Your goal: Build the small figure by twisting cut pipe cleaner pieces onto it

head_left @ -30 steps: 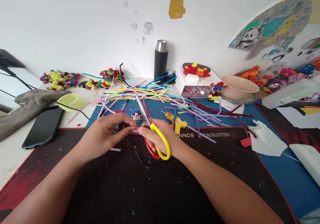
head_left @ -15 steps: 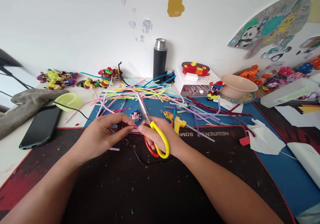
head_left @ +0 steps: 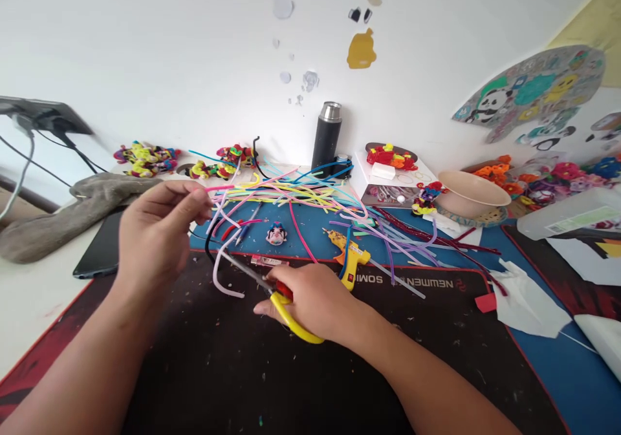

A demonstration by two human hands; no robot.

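My left hand (head_left: 158, 231) is raised at the left, its thumb and fingers pinched on a thin pink pipe cleaner (head_left: 217, 189) whose end sticks out to the right. My right hand (head_left: 315, 300) grips scissors (head_left: 290, 322) with yellow and red handles. Their blades point up and left, the tips close to a bent lilac pipe cleaner (head_left: 218, 280). Beyond the blades sits a small doll's head (head_left: 275, 233) with blue and black on top. A yellow glue gun (head_left: 356, 257) lies to the right of it.
Many coloured pipe cleaners (head_left: 291, 189) lie heaped across the back of the blue mat (head_left: 310, 225). Behind them stands a black thermos (head_left: 326, 141). A beige bowl (head_left: 473, 196) and crumpled tissue (head_left: 526, 302) are at the right. At the left lies a phone (head_left: 99, 247).
My left hand has moved up and left, away from my right hand, with the pink pipe cleaner. The scissors have swung from pointing upward to pointing left. The view has shifted slightly.
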